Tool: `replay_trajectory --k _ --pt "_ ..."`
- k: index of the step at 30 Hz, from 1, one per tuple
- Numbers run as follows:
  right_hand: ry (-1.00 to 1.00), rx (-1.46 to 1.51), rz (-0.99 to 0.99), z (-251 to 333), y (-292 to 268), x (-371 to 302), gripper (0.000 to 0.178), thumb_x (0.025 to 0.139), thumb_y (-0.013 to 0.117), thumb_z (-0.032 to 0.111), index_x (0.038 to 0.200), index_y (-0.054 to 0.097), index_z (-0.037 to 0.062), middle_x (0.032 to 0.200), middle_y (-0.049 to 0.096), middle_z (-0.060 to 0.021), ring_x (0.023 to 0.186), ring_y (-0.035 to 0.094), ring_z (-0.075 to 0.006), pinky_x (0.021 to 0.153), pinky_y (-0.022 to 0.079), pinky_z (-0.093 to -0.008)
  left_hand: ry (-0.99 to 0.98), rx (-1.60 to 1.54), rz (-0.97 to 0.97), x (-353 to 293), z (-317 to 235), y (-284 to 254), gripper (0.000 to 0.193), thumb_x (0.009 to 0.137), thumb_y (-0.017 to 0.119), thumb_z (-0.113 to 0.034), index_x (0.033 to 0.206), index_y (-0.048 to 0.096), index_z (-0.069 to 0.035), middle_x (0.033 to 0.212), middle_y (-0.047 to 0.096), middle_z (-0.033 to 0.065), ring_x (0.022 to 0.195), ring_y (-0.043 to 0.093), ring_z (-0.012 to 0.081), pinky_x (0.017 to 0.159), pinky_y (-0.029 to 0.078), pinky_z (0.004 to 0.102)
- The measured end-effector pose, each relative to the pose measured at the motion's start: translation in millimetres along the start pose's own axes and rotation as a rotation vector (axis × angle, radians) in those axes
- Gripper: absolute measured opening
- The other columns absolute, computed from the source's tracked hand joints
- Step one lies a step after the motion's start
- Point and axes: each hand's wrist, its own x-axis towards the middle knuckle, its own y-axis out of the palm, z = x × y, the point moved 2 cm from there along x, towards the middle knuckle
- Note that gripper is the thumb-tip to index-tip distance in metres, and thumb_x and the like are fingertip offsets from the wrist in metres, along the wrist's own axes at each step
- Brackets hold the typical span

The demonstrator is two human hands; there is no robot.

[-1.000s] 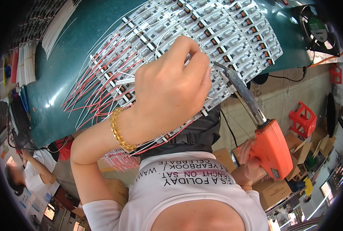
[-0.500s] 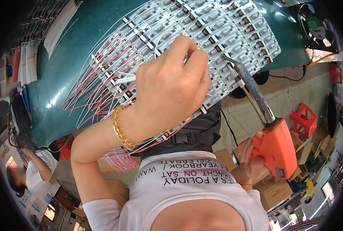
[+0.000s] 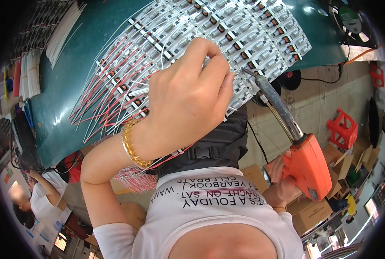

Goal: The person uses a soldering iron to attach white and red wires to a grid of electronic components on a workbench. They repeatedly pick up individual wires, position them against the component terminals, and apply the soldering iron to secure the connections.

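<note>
My left hand, a beaded bracelet at its wrist, is closed over a panel of small circuit boards. Its thumb and forefinger are pinched together, and their tips are mostly hidden. A few short white wires stick out from its palm side. My right hand grips the orange handle of a soldering gun. The gun's dark, bent tip reaches the boards just right of my left fingers. Red and white wires trail off the panel's left side.
The panel rests on a green tabletop. White wire bundles lie at the far left, and a black fan stands at the far right. A red stool and cardboard boxes are on the floor; another person sits at lower left.
The panel appears shifted slightly left and up in the view. My left hand and the soldering gun's tip have moved slightly left; both grips look the same.
</note>
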Motion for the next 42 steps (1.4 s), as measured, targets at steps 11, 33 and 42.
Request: replay_trajectory --k 11,33,42 --pt "-0.007 -0.085 0.003 -3 -9 -2 0.074 0.084 0.066 0.058 0.118 0.05 -0.0061 0.059 0.049 0.0015 0.047 0.046 -0.0106 0.049 0.04 -0.0255 0.006 0.032 0.002 0 0 0 0.013 0.074 0.074 0.0 0.077 0.063 -0.005 0.091 0.061 0.0053 0.059 0.061 0.0168 0.05 0.046 0.0282" --pt "-0.039 -0.012 -0.026 -6 -2 3 0.078 0.087 0.063 0.058 0.128 0.049 -0.0073 0.061 0.048 0.0027 0.05 0.046 -0.0097 0.052 0.042 -0.0269 -0.019 0.018 0.024 2 -1 -3 0.011 0.074 0.074 -0.001 0.079 0.064 -0.003 0.091 0.061 0.0078 0.062 0.061 0.0198 0.053 0.047 0.0297" --pt "-0.016 0.04 0.035 7 7 12 0.079 0.089 0.061 0.057 0.131 0.045 -0.0088 0.053 0.046 0.0033 0.043 0.044 -0.0093 0.047 0.04 -0.0263 -0.031 -0.099 0.096 3 -2 -12 0.011 0.077 0.073 0.0 0.084 0.066 -0.003 0.097 0.059 0.0087 0.063 0.06 0.0159 0.051 0.045 0.0271"
